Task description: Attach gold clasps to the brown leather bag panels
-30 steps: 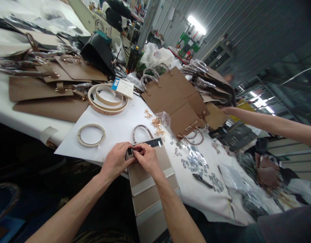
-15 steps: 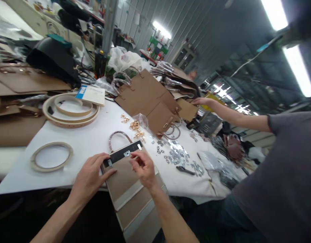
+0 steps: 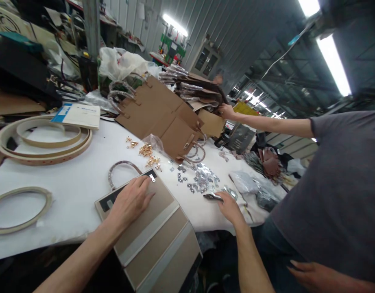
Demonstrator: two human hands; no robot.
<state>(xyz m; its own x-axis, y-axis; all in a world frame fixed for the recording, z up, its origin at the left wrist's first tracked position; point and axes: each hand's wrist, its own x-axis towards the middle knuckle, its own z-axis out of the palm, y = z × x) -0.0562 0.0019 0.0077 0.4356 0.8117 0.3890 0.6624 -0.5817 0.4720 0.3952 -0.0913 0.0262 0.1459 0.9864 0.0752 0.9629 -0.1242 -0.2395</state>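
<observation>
My left hand lies over the top edge of a taupe handbag panel, its outstretched fingers covering part of a black strip. A small silver metal plate shows at the strip's right end. Behind that edge, a wrapped round handle rests on the table. To the right, my right hand is closed on the near end of a slim black hand tool, whose exact kind is unclear. Beyond the tool lie many small metal plates, and gold-coloured fittings sit in a pile farther left.
Tape rolls and a booklet occupy the white table's left side. Brown bag pieces lie at the back. A co-worker in a grey shirt stands close on the right, one arm reaching toward a stack. Plastic bags lie near them.
My right hand has left the panel, moved right and taken hold of the black tool. My left hand has slid farther across the strip. The view has turned right.
</observation>
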